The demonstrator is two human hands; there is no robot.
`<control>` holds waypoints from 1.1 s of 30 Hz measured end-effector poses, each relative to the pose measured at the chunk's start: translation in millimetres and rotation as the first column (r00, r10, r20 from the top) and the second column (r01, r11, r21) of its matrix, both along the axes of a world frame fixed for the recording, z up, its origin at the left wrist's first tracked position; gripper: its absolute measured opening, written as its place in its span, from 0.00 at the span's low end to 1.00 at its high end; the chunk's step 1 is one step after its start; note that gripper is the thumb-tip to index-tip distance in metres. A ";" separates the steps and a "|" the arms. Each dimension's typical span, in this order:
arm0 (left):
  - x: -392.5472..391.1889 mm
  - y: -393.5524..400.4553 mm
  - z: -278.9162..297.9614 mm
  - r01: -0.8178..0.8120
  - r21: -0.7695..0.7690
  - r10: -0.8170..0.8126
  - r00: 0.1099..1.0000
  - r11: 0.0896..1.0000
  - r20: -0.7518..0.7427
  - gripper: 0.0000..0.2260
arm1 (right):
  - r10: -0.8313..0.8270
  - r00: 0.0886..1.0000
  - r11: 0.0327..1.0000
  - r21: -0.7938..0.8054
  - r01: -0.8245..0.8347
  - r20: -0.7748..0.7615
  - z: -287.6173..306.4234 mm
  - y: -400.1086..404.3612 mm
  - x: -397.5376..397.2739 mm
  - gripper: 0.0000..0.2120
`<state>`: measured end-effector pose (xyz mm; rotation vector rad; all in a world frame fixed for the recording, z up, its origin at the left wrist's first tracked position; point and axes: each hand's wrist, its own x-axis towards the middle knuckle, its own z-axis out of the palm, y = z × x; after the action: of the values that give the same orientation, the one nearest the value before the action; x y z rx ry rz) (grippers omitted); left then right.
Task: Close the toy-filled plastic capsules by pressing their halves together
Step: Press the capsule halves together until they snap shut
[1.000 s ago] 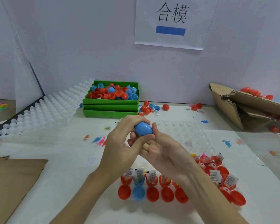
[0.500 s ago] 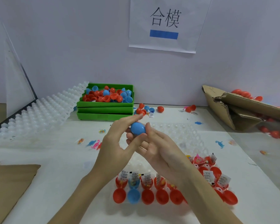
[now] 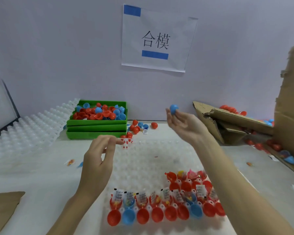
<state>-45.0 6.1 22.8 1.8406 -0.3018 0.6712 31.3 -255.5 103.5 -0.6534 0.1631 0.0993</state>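
Above the white table, the right hand is raised palm-up toward a torn cardboard box, fingertips pinching a closed blue capsule. Lower and nearer, the left hand hovers empty — fingers loosely curved, thumb apart — over a clear dimpled tray holding open, toy-filled capsule halves.
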 end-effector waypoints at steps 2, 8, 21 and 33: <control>0.9 -0.1 -1.4 0.007 0.009 -0.007 1.000 1.000 -0.010 0.18 | -0.148 0.985 0.988 0.067 0.142 0.089 24.2 -24.9 20.6 0.09; 6.3 1.0 -2.8 0.014 0.033 -0.011 0.996 0.999 -0.091 0.18 | -0.132 0.991 0.801 -0.586 0.122 0.027 12.1 -43.7 21.2 0.14; 6.9 -1.6 -8.5 0.028 0.112 -0.013 0.991 0.993 -0.130 0.18 | 0.338 0.941 -0.375 -0.915 0.150 0.016 -60.1 -11.9 -65.1 0.07; 8.5 -1.2 -11.8 0.042 0.129 -0.023 0.990 0.991 -0.143 0.18 | 0.399 0.916 -0.477 -0.863 0.165 -0.045 -63.2 -20.1 -69.1 0.06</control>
<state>-36.5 4.9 11.0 1.9937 -0.2880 0.5056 -37.8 -275.6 40.3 -2.7380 -0.3222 0.0452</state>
